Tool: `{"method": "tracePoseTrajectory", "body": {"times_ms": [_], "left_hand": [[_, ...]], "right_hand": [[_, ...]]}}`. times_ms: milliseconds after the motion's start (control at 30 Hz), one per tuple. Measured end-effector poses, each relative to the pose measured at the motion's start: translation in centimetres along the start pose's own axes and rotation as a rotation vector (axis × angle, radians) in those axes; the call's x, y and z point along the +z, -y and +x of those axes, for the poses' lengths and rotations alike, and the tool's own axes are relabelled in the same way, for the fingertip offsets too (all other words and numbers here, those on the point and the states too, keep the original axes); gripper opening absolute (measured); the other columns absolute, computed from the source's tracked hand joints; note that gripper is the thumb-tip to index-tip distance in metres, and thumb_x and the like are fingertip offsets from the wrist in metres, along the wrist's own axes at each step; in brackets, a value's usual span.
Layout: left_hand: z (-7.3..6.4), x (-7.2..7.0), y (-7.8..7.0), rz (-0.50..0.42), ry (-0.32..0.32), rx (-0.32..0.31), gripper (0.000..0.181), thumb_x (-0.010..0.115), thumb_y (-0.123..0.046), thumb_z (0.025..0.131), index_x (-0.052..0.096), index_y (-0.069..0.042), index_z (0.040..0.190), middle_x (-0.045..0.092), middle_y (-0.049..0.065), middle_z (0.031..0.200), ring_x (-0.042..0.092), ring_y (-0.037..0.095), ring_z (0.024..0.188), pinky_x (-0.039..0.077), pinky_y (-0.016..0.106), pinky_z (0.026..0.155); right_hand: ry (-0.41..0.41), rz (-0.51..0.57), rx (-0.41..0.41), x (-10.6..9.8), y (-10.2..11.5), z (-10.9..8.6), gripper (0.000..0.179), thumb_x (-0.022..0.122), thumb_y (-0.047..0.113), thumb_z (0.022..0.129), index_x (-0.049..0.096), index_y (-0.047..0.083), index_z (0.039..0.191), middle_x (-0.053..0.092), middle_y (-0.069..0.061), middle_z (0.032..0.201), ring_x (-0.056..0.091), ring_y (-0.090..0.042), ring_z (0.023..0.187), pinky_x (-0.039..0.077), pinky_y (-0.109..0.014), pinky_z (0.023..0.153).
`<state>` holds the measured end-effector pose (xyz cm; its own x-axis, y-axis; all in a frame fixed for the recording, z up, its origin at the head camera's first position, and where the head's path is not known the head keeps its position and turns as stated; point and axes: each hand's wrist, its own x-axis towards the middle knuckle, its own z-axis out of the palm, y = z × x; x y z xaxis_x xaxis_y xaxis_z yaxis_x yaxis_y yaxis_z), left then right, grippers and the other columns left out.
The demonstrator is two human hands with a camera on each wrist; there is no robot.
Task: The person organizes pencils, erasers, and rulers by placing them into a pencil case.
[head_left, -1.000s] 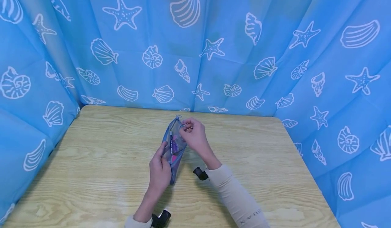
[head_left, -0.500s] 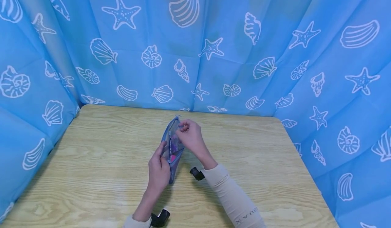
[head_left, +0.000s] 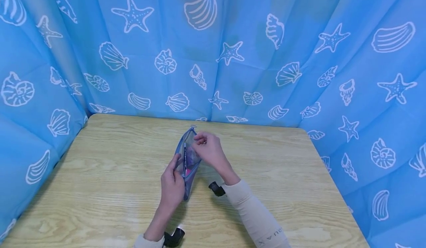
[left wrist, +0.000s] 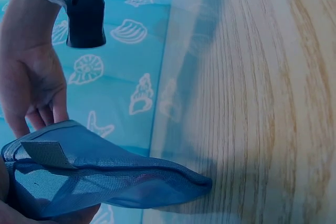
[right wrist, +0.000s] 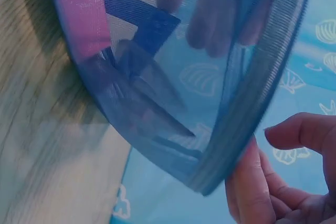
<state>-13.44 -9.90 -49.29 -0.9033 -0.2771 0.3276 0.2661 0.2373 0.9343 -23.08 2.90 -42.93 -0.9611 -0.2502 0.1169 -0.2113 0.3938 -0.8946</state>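
A blue mesh zip pouch [head_left: 191, 181] is held above the table with its mouth spread. Inside are a thin dark-and-white striped stick [head_left: 185, 155], something purple [head_left: 191, 157] and a pink piece [right wrist: 81, 17]; pointed dark shapes [right wrist: 163, 108] show through the mesh. My left hand [head_left: 172, 185] grips the near left side, its thumb over the rim; its fingers [right wrist: 210, 24] appear through the mesh. My right hand [head_left: 209, 150] is at the far right rim, loosely bent fingers touching the edge. Its thumb [right wrist: 294, 129] stands apart from the fingers, holding nothing visible.
The pale wood-grain table [head_left: 100, 189] spreads out on both sides of the hands. A blue curtain [head_left: 213, 70] with white shells and starfish encloses the back and both sides. Black wrist cameras [head_left: 217, 189] sit by the sleeve cuffs.
My right hand has shifted slightly left and its fingers have loosened a little at the rim. The left hand and pouch have drifted slightly left, their grip unchanged.
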Motion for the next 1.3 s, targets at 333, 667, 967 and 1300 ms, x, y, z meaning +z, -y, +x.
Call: {"method": "tracePoseTrajectory", "body": {"times_ms": [333, 667, 967, 1300], "left_hand": [[0.2, 0.1, 0.2, 0.009, -0.008, -0.003, 0.051, 0.039, 0.015, 0.094, 0.047, 0.013, 0.144, 0.056, 0.028, 0.142, 0.052, 0.043, 0.134, 0.039, 0.055, 0.115], [0.2, 0.4, 0.1, -0.017, 0.076, -0.045, 0.051, 0.044, 0.006, 0.099, 0.041, 0.010, 0.149, 0.052, 0.028, 0.147, 0.065, 0.038, 0.105, 0.052, 0.022, 0.064], [0.8, 1.9, 0.2, 0.137, 0.151, 0.095, 0.049, 0.048, 0.005, 0.098, 0.040, 0.020, 0.144, 0.045, 0.038, 0.146, 0.041, 0.050, 0.141, 0.037, 0.058, 0.117], [0.8, 3.5, 0.1, 0.422, 0.248, 0.193, 0.048, 0.054, -0.003, 0.098, 0.047, 0.018, 0.140, 0.050, 0.038, 0.142, 0.050, 0.050, 0.134, 0.045, 0.058, 0.111]], "right_hand": [[-0.079, 0.012, -0.164, -1.9, -1.9, -1.1, 0.023, 0.063, 0.008, 0.096, 0.071, 0.000, 0.116, 0.072, -0.010, 0.107, 0.066, -0.023, 0.096, 0.060, -0.035, 0.083], [-0.095, -0.057, -0.196, -4.5, -6.2, -3.5, 0.024, 0.064, 0.010, 0.098, 0.068, 0.006, 0.121, 0.068, -0.016, 0.123, 0.063, -0.036, 0.113, 0.049, -0.056, 0.105], [-0.031, -0.418, -0.158, -6.4, -8.9, -5.2, 0.041, 0.059, 0.023, 0.103, 0.058, 0.002, 0.138, 0.058, -0.015, 0.139, 0.053, -0.035, 0.131, 0.046, -0.055, 0.109], [0.023, -0.729, -0.131, -8.4, -10.4, -5.9, 0.062, 0.052, 0.037, 0.106, 0.040, -0.002, 0.152, 0.039, -0.025, 0.157, 0.037, -0.043, 0.145, 0.031, -0.060, 0.120]]}}
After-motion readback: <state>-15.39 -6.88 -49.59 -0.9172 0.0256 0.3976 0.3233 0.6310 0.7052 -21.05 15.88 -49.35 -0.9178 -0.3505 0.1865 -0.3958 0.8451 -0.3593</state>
